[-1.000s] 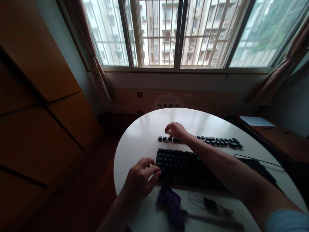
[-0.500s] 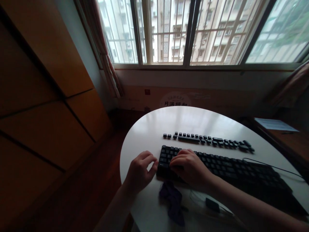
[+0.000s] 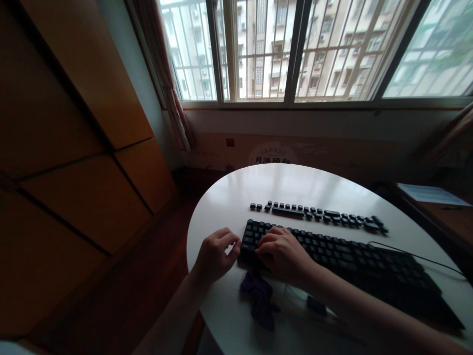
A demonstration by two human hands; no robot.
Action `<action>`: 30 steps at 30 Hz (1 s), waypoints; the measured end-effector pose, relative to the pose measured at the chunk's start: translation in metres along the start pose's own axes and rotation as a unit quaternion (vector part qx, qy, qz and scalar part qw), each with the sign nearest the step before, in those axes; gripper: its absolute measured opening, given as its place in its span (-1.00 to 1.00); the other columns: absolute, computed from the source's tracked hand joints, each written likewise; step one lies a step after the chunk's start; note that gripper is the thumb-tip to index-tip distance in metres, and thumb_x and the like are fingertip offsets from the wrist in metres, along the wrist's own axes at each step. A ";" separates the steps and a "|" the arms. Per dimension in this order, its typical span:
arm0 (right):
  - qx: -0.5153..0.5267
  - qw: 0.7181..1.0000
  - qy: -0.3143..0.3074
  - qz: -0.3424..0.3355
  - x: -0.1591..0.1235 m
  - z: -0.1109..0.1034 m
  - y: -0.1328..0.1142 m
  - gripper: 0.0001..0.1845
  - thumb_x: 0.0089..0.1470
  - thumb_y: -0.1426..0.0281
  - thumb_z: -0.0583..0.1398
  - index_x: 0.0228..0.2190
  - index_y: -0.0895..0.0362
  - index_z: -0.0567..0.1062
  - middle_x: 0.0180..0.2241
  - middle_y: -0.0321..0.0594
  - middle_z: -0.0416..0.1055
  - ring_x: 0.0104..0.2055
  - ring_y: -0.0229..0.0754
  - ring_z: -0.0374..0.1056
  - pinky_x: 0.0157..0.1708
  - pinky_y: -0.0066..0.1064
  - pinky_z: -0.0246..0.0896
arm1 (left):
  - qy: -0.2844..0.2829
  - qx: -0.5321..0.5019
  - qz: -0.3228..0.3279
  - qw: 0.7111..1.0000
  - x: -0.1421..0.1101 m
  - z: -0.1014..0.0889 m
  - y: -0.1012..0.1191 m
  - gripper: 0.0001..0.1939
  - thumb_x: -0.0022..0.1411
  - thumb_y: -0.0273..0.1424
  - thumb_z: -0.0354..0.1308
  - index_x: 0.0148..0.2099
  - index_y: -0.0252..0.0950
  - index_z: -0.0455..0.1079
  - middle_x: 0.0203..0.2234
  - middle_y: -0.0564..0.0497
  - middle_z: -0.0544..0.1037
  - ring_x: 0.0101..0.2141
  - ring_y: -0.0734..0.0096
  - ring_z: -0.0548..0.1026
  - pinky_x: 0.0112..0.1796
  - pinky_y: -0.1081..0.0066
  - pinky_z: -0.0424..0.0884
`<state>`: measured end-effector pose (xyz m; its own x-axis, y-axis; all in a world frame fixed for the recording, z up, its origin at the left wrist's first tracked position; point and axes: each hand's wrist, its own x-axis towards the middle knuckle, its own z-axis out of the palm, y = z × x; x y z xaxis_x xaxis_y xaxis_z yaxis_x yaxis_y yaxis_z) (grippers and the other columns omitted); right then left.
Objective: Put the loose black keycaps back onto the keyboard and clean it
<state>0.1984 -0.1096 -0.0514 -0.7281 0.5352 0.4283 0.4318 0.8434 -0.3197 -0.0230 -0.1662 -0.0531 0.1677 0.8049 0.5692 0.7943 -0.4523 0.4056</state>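
A black keyboard (image 3: 340, 259) lies slantwise on the white table. At its left end, the thumb and bent fingers of my left hand (image 3: 216, 251) curve together, tips against the side edge. My right hand (image 3: 283, 254) is over the lower left keys with fingers curled and pressed together; whatever is between the fingertips is hidden. Behind the keyboard, loose black keycaps (image 3: 318, 215) lie in rows, a long spacebar (image 3: 288, 212) among them. A crumpled dark purple cloth (image 3: 258, 298) lies in front of the keyboard, below my hands.
The round-edged white table (image 3: 218, 197) stands before a barred window. A cable (image 3: 417, 255) runs off the keyboard's right side. A small dark object (image 3: 317, 305) lies partly under my right forearm. Paper (image 3: 432, 194) rests on a brown surface at right; wooden cabinets (image 3: 74, 197) are at left.
The view has shifted slightly, so the room appears a little further right. My right hand has moved slightly left over the keys; my left hand stays at the keyboard's left edge.
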 end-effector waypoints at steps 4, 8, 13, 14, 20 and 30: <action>-0.008 1.000 0.010 -0.008 -0.001 0.002 0.002 -0.91 0.09 0.39 0.29 -0.37 -0.02 0.63 -0.34 -0.33 0.58 -0.23 -0.19 0.34 -0.10 -0.27 0.02 | -0.003 -0.001 0.000 1.000 0.000 0.000 0.000 -0.80 0.29 -0.48 0.04 -0.40 -0.28 0.38 -0.48 0.05 0.41 -0.45 0.46 0.37 -0.42 0.45 0.27; 0.001 1.000 0.025 0.001 -0.002 0.004 0.003 -0.87 0.06 0.45 0.28 -0.36 0.01 0.64 -0.38 -0.28 0.58 -0.26 -0.18 0.34 -0.09 -0.26 0.04 | -0.002 -0.003 -0.002 1.000 0.000 0.001 0.000 -0.80 0.28 -0.48 0.04 -0.41 -0.28 0.38 -0.48 0.05 0.42 -0.46 0.46 0.37 -0.43 0.46 0.26; -0.005 0.999 0.034 0.013 -0.002 0.002 -0.001 -0.87 0.07 0.44 0.28 -0.38 -0.03 0.64 -0.36 -0.32 0.57 -0.22 -0.17 0.33 -0.09 -0.27 0.05 | -0.003 -0.010 -0.006 1.000 0.002 0.000 0.000 -0.80 0.28 -0.48 0.04 -0.41 -0.28 0.37 -0.49 0.06 0.40 -0.49 0.48 0.34 -0.44 0.46 0.24; -0.019 0.999 0.037 0.006 -0.002 0.002 -0.001 -0.89 0.08 0.41 0.29 -0.40 -0.04 0.64 -0.34 -0.32 0.56 -0.20 -0.16 0.32 -0.09 -0.26 0.05 | -0.005 -0.012 -0.007 1.000 0.002 0.000 0.001 -0.80 0.28 -0.48 0.04 -0.41 -0.28 0.37 -0.49 0.06 0.40 -0.49 0.48 0.33 -0.44 0.46 0.24; -0.070 0.996 0.039 -0.026 -0.004 0.002 -0.001 -0.89 0.12 0.37 0.27 -0.41 0.00 0.63 -0.29 -0.25 0.55 -0.19 -0.14 0.31 -0.10 -0.23 0.02 | -0.011 -0.009 -0.005 1.000 0.001 0.000 0.000 -0.81 0.26 -0.52 0.04 -0.41 -0.28 0.37 -0.50 0.08 0.39 -0.50 0.49 0.32 -0.43 0.46 0.24; -0.026 0.997 0.052 -0.047 -0.006 0.005 0.007 -0.84 0.18 0.36 0.23 -0.39 0.02 0.63 -0.32 -0.28 0.58 -0.27 -0.21 0.34 -0.09 -0.25 0.04 | -0.005 -0.012 -0.006 1.000 0.003 -0.001 0.000 -0.81 0.26 -0.50 0.04 -0.42 -0.28 0.37 -0.51 0.08 0.39 -0.52 0.50 0.32 -0.45 0.47 0.24</action>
<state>0.2032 -0.1068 -0.0606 -0.7085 0.4532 0.5410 0.3935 0.8900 -0.2303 -0.0229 -0.1643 -0.0505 0.1646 0.8135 0.5578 0.7814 -0.4526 0.4295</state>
